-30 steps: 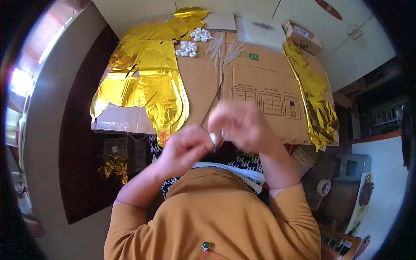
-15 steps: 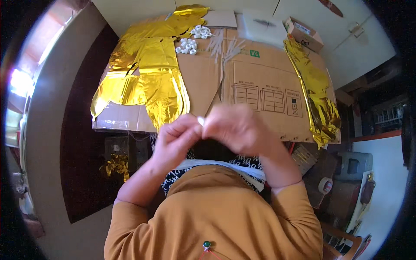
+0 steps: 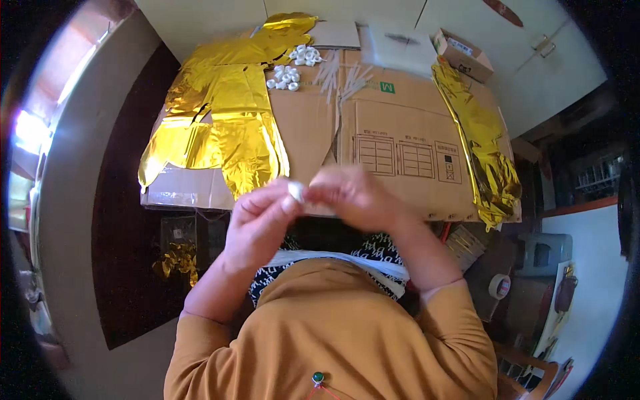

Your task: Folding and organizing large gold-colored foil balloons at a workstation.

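Note:
Over the near edge of the cardboard, my left hand (image 3: 259, 217) pinches a small white roll (image 3: 296, 192) between thumb and fingertips. It looks like the white rolls on the cardboard. My right hand (image 3: 357, 197) is blurred by motion, its fingers drawn together right beside the roll. What lies in those fingers, if anything, is hidden. Further off are two small heaps of white rolls, one farther (image 3: 305, 56) and one nearer (image 3: 283, 78). Thin clear strips (image 3: 343, 75) are scattered to the right of them.
Flattened cardboard (image 3: 400, 120) covers the work surface. Gold foil sheets (image 3: 227, 100) spread over its left side; a folded gold foil stack (image 3: 477, 140) lies along the right. At the back are a clear plastic bag (image 3: 397, 45) and a small open box (image 3: 465, 57). A tape roll (image 3: 499, 287) sits lower right.
Both hands have shifted slightly left. The white roll shows more fully in my left fingertips, while my right fingers have turned and drawn a little away from it.

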The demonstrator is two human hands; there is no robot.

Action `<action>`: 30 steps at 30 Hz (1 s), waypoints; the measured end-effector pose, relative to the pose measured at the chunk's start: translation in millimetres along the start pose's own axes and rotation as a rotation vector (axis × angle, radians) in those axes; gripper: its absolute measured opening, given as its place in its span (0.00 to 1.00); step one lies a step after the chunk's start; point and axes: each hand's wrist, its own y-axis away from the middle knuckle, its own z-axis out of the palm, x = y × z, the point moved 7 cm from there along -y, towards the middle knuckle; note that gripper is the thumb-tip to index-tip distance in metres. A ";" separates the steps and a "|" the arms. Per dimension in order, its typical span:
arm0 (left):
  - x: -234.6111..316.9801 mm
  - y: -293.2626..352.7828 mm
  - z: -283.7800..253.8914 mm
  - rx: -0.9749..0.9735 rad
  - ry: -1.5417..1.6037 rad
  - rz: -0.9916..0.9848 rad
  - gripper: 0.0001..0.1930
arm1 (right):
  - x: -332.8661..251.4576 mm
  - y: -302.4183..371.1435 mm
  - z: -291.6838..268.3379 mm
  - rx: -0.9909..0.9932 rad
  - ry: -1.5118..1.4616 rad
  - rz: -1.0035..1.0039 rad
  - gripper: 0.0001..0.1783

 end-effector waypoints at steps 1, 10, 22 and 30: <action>1.4 -7.7 -12.8 0.115 -0.128 0.074 0.09 | -9.8 5.6 10.4 0.032 -0.001 -0.073 0.08; -5.0 -4.5 -2.7 -0.051 -0.039 0.009 0.10 | 14.2 0.4 0.7 0.104 -0.021 -0.131 0.10; -26.5 -11.5 -15.7 0.014 0.255 -0.113 0.11 | 8.1 4.9 14.3 0.114 -0.082 -0.068 0.09; -28.9 3.4 -4.4 -0.040 -0.515 0.004 0.09 | -11.7 1.8 -28.9 0.307 0.265 -0.091 0.07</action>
